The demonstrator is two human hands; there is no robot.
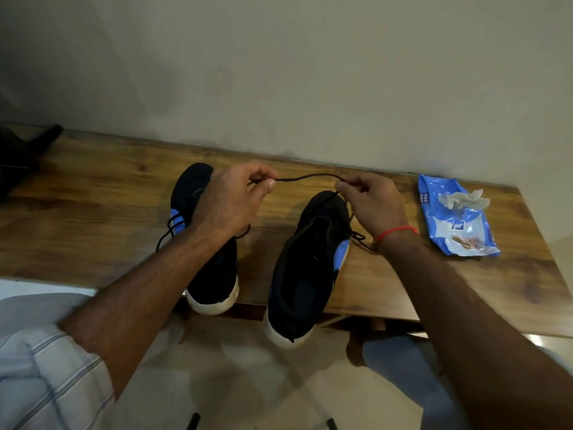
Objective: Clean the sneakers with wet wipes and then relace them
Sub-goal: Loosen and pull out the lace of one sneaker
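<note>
Head view. Both hands are working above the brown wooden desk [93, 193], on which two black sneakers with blue side panels and white soles are standing side by side, toes toward the wall and heels overhanging the near edge. The left hand [229, 206] is hovering over the left sneaker [214, 274], with thumb and forefinger pinching one end of a thin black shoelace [305, 176]. The right hand [372, 206] is pinching the same lace just above the toe end of the right sneaker [307, 268]. Each grip is therefore closed down to a fingertip pinch on the lace, with the remaining fingers curled in loosely.

The span of lace between the two pinches is running nearly level from left to right, across the long axes of the sneakers. From the right-hand pinch the lace is dropping straight down to the front of the right sneaker, so the right hand is the nearer one to the eyelets. Which eyelet the lace is entering cannot be told. Judged from this layout, the coming move is turning on drawing the lace through at the right sneaker.

A blue plastic pack of wet wipes [455, 221] is lying well to the right of the sneakers, with a crumpled whitish wipe [465, 198] resting on it.
</note>
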